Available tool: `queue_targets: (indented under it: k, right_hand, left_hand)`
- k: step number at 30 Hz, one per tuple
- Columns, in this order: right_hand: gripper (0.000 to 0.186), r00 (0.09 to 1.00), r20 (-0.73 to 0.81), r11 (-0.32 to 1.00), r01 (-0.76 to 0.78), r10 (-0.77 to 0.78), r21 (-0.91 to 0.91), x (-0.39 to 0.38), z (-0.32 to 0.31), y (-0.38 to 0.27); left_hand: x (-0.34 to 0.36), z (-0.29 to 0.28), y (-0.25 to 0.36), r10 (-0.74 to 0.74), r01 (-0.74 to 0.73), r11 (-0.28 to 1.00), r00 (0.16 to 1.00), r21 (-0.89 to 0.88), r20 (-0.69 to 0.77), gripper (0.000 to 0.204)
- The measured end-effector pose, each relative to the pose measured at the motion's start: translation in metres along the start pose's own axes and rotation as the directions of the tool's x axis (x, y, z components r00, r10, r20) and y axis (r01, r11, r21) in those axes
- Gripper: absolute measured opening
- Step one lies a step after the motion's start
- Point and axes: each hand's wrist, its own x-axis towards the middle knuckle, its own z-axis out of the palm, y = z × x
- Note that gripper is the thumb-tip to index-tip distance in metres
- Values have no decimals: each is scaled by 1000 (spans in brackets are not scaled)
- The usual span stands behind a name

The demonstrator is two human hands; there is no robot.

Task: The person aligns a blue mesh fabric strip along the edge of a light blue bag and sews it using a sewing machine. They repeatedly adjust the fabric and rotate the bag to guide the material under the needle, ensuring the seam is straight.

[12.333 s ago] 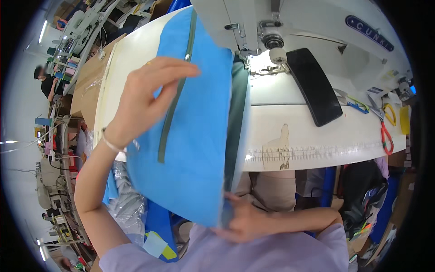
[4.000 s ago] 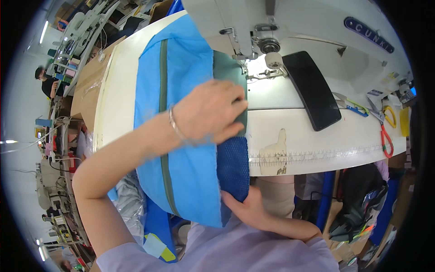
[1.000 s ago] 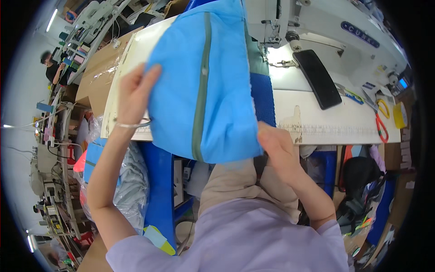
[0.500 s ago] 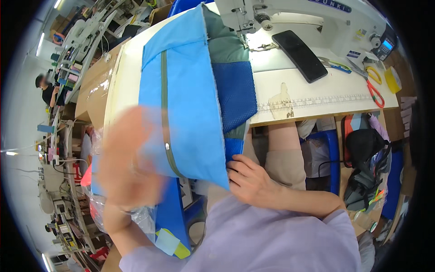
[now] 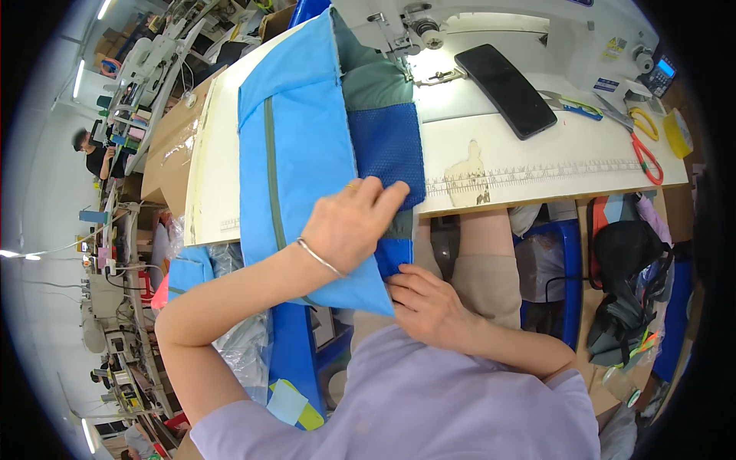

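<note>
A bright blue fabric panel (image 5: 307, 146) with a dark green zipper (image 5: 273, 161) lies over the table edge. Beneath its right edge show grey-green fabric (image 5: 376, 84) and a dark blue mesh piece (image 5: 389, 146). My left hand (image 5: 354, 224), with a bangle at the wrist, reaches across the panel, its fingers closed at the panel's edge beside the mesh. Lower down, my right hand (image 5: 429, 307) pinches the panel's bottom right corner, its fingertips on a strip of blue fabric. The far end of the layers rests beside the sewing machine's lit needle area (image 5: 406, 65).
On the white table (image 5: 537, 172) lie a black phone (image 5: 506, 90), scissors with red and yellow handles (image 5: 644, 146) and a yellow tape roll (image 5: 676, 133). A ruler strip runs along the front edge. Black bags (image 5: 625, 253) are piled at the right; a cardboard sheet (image 5: 178, 146) lies left.
My left hand has swung from the panel's left side to its right edge by the mesh. The right hand keeps its hold on the lower corner.
</note>
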Motion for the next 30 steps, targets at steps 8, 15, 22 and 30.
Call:
queue_targets:
  k: [8, 15, 22, 30]
  right_hand:
    - [24, 998, -25, 993, -60, 63, 104, 0, 4, 7]
    - [28, 998, 52, 1000, 19, -19, -13, -2, -6, 19]
    - [30, 997, -33, 990, 72, -76, -120, 17, -17, 32]
    - [32, 993, -53, 984, 92, -101, -151, 27, -41, 14]
  left_hand:
    - [35, 17, -27, -181, 154, 957, 980, -247, -88, 40]
    - [42, -8, -9, -117, 128, 986, 988, -106, 103, 43]
    - [31, -37, -10, -4, -2, 997, 997, -79, -71, 58]
    - [30, -36, -12, 244, -238, 956, 970, -173, 15, 34]
